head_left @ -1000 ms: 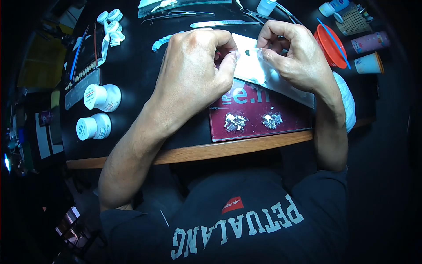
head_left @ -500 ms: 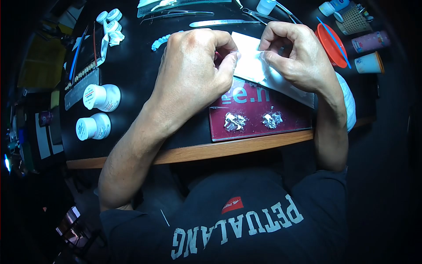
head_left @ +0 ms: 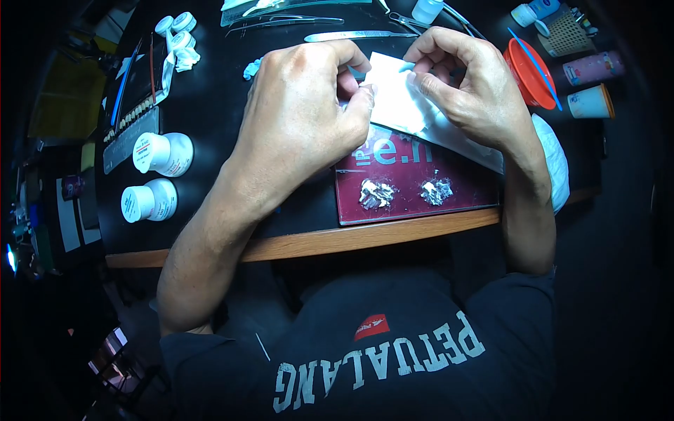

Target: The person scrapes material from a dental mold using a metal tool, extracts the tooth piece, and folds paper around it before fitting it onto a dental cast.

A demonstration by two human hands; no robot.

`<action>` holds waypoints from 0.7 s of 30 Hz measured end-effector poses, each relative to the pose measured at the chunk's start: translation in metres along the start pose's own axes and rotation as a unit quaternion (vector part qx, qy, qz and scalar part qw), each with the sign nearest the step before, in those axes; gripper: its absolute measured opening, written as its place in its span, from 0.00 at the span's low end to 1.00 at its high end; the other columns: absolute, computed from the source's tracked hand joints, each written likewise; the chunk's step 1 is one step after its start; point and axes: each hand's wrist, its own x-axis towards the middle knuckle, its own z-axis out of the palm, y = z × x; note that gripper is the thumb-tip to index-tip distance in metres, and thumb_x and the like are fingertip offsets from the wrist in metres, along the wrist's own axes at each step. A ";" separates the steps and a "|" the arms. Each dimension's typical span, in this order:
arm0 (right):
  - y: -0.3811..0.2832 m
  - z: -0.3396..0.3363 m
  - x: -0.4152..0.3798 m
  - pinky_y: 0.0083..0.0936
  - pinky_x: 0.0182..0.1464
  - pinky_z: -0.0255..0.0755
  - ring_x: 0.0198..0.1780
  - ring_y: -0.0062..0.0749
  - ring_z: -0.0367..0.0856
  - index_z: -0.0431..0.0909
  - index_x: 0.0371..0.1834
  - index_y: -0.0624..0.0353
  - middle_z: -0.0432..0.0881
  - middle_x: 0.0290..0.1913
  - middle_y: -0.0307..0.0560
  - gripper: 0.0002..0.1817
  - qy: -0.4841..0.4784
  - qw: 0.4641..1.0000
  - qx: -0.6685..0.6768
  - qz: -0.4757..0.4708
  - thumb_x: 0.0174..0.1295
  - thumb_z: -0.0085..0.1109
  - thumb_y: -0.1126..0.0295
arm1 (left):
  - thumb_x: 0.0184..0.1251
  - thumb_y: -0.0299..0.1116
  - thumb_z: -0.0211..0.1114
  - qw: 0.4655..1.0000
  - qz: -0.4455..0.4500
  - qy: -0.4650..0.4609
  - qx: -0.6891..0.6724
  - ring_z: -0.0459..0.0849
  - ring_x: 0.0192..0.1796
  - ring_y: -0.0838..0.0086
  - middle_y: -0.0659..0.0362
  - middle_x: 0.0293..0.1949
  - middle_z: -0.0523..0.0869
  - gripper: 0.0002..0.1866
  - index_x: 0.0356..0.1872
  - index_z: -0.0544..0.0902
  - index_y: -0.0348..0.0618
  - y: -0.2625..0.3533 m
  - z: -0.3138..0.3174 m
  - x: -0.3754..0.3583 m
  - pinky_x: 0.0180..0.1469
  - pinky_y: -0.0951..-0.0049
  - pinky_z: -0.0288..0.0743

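My right hand [head_left: 469, 88] pinches a small light-blue piece [head_left: 406, 68] between thumb and index finger. It is over a bright white sheet or pad [head_left: 388, 98], and the glare washes out detail. My left hand [head_left: 309, 98] hovers at the pad's left edge, thumb and index fingertips apart with nothing visible between them. Beyond its knuckles lies a light-blue lumpy piece [head_left: 251, 69], mostly hidden by the hand. Under the pad is a dark red board [head_left: 411, 200] bearing two crumpled silvery-white clumps, a left one [head_left: 377, 194] and a right one [head_left: 436, 191].
At the left stand white jars [head_left: 168, 154], a tooth shade guide [head_left: 133, 123] and brushes [head_left: 119, 88]. Tweezers [head_left: 288, 22] and a scalpel handle [head_left: 358, 35] lie at the back. A red dish [head_left: 528, 74] with a blue stick and a paper cup [head_left: 588, 102] are at the right.
My left thumb and index finger have spread apart. My right fingertips have moved slightly up and left, and the blue piece now shows between them. My left hand covers more of the blue lumpy piece.
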 end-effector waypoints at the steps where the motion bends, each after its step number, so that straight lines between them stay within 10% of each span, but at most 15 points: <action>1: -0.002 -0.001 0.000 0.26 0.39 0.79 0.33 0.26 0.83 0.89 0.45 0.64 0.87 0.33 0.46 0.11 0.004 1.000 0.006 0.006 0.63 0.66 0.72 | 0.66 0.30 0.74 1.000 0.004 0.009 -0.010 0.87 0.31 0.76 0.56 0.32 0.93 0.11 0.47 0.93 0.38 0.000 -0.003 0.000 0.33 0.77 0.79; 11: -0.002 -0.008 0.001 0.21 0.41 0.77 0.37 0.22 0.84 0.89 0.47 0.65 0.88 0.36 0.43 0.09 0.068 0.997 0.028 -0.007 0.64 0.67 0.76 | 0.71 0.37 0.75 0.994 -0.008 0.090 0.064 0.82 0.34 0.84 0.63 0.30 0.90 0.10 0.44 0.95 0.42 -0.018 -0.037 0.008 0.41 0.82 0.74; 17: -0.011 -0.007 0.001 0.19 0.42 0.75 0.37 0.19 0.83 0.88 0.45 0.65 0.87 0.35 0.41 0.07 0.087 0.994 0.057 0.026 0.66 0.69 0.77 | 0.73 0.27 0.68 0.968 0.160 0.161 0.109 0.83 0.22 0.56 0.49 0.22 0.81 0.08 0.35 0.82 0.31 -0.026 -0.044 0.013 0.28 0.60 0.77; 21: -0.010 -0.006 0.002 0.19 0.42 0.76 0.36 0.20 0.83 0.88 0.44 0.66 0.87 0.34 0.42 0.07 0.082 0.996 0.040 0.026 0.65 0.69 0.77 | 0.70 0.23 0.66 0.979 0.007 0.191 -0.072 0.84 0.22 0.69 0.52 0.22 0.84 0.05 0.36 0.82 0.29 -0.004 -0.049 0.011 0.28 0.68 0.77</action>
